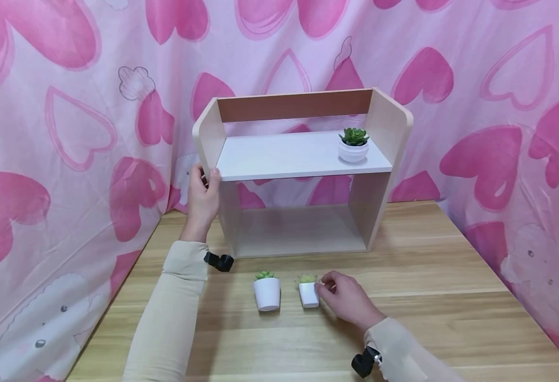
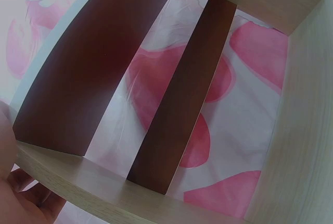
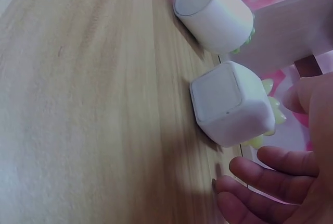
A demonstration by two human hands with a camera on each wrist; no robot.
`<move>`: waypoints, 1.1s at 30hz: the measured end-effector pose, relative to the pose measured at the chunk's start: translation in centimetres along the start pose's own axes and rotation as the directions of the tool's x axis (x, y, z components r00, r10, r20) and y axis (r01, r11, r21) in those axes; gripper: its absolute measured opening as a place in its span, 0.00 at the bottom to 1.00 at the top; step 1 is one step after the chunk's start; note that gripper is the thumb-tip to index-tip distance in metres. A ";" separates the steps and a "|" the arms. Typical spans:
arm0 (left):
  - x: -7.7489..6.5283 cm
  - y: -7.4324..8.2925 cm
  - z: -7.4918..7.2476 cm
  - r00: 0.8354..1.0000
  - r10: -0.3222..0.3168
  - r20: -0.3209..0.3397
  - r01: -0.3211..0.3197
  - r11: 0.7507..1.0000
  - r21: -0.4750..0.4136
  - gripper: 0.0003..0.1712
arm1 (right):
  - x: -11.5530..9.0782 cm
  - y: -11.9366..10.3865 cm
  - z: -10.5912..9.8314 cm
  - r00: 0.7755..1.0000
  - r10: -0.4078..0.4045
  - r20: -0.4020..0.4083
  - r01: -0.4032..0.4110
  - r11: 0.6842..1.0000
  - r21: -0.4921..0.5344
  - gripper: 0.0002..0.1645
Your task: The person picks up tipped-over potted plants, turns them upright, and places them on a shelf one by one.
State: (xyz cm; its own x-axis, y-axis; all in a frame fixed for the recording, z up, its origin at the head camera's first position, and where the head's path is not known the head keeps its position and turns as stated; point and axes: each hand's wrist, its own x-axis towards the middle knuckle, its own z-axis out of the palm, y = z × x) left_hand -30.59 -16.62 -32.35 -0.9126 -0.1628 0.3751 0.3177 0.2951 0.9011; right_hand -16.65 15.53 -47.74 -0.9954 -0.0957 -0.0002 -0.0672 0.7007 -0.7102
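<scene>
At left shelf edge point(image 1: 204, 143), left grip point(image 1: 204, 199) clamped; right grip point(image 1: 347, 298) apart beside square pot point(image 1: 309, 295).

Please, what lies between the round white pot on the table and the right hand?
In the head view, the square white pot lies between the round pot and the right hand.

A bare left hand point(image 1: 204, 195) is gripping, far left; a bare right hand point(image 1: 348, 298), loosely curved, is hovering, near right.

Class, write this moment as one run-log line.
left hand: grips shelf; right hand: beside square pot, not gripping; square pot, round pot: lying on table; potted succulent: on upper board
</scene>
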 end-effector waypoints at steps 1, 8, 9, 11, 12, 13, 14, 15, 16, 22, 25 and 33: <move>0.0 0.0 0.0 1.000 -0.002 0.000 0.002 1.000 0.000 0.35 | 0.0 0.0 0.1 1.000 0.004 -0.001 -0.004 1.000 0.001 0.17; -0.1 0.1 0.0 1.000 -0.012 0.001 0.012 1.000 0.002 0.34 | -0.1 -0.1 0.7 1.000 0.020 -0.001 -0.020 1.000 0.003 0.23; -0.1 0.1 0.0 1.000 -0.010 0.001 0.010 1.000 0.001 0.34 | -0.1 -0.1 0.8 1.000 0.026 0.000 -0.026 1.000 0.003 0.23; -0.1 0.1 0.0 1.000 -0.004 0.001 0.004 1.000 0.002 0.34 | -0.1 -0.2 1.0 0.999 0.036 0.003 -0.036 0.999 0.001 0.24; -0.1 0.1 0.0 1.000 0.000 0.001 0.000 1.000 0.003 0.34 | -0.1 -0.3 1.1 0.999 0.043 0.007 -0.043 0.999 0.002 0.24; -0.1 0.1 0.0 1.000 0.001 0.001 -0.001 1.000 0.002 0.34 | -0.1 -0.3 1.2 0.999 0.046 0.008 -0.046 0.999 0.001 0.24; -0.1 0.1 0.0 1.000 0.003 0.001 -0.003 1.000 0.003 0.34 | -0.1 -0.4 1.2 0.999 0.050 0.011 -0.050 0.999 0.001 0.24; -0.1 0.1 0.0 1.000 0.003 0.000 -0.003 1.000 0.003 0.34 | -0.1 -0.5 1.3 0.999 0.053 0.014 -0.053 0.999 0.000 0.24; -0.1 0.1 0.0 1.000 0.001 0.000 -0.001 1.000 0.005 0.34 | -0.1 -0.5 1.3 0.998 0.054 0.018 -0.054 0.999 -0.002 0.23; 0.0 0.0 0.1 1.000 -0.010 -0.008 0.011 1.000 0.010 0.33 | 0.2 -0.7 1.9 0.997 0.066 0.034 -0.064 0.997 -0.035 0.23; 0.0 0.0 0.0 1.000 -0.011 -0.008 0.011 1.000 0.008 0.34 | 0.3 -0.7 2.1 0.997 0.069 0.024 -0.067 0.996 -0.064 0.25; 0.1 0.2 0.1 1.000 -0.021 -0.006 0.021 1.000 0.009 0.34 | 0.5 -0.7 2.2 0.998 0.063 0.024 -0.061 0.993 -0.098 0.28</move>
State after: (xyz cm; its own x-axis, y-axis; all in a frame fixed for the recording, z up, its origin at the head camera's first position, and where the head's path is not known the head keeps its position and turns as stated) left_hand -30.61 -16.50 -32.19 -0.9177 -0.1742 0.3571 0.2959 0.3000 0.9069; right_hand -16.94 13.46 -48.76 -0.9958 -0.0679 -0.0621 -0.0128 0.7711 -0.6366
